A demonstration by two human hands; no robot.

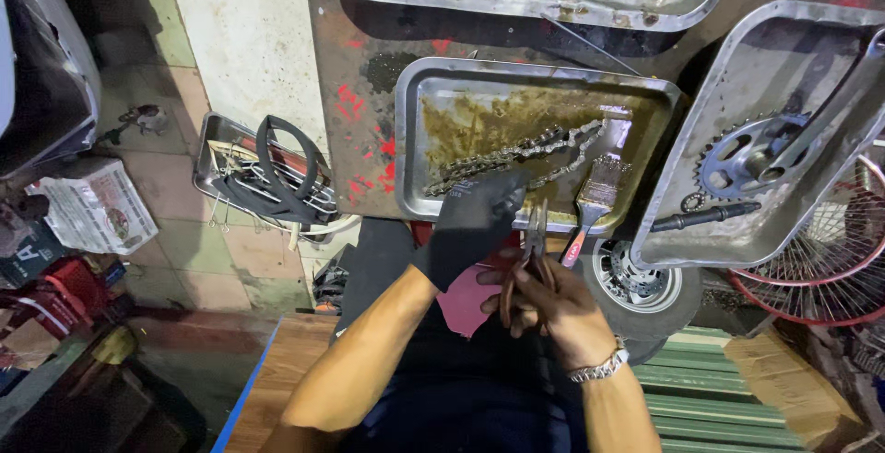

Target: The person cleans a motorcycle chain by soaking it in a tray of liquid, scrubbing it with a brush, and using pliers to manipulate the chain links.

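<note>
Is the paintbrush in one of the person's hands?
No, the paintbrush lies on the edge of the greasy metal tray, while the right hand holds pliers and the gloved left hand reaches the chain.

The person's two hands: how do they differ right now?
The left hand wears a black glove and reaches into the greasy metal tray, at the grey bicycle chain. The right hand is bare, wears a silver wristwatch, and grips rusty pliers pointing at the tray. Both are close together at the tray's near edge.
</note>
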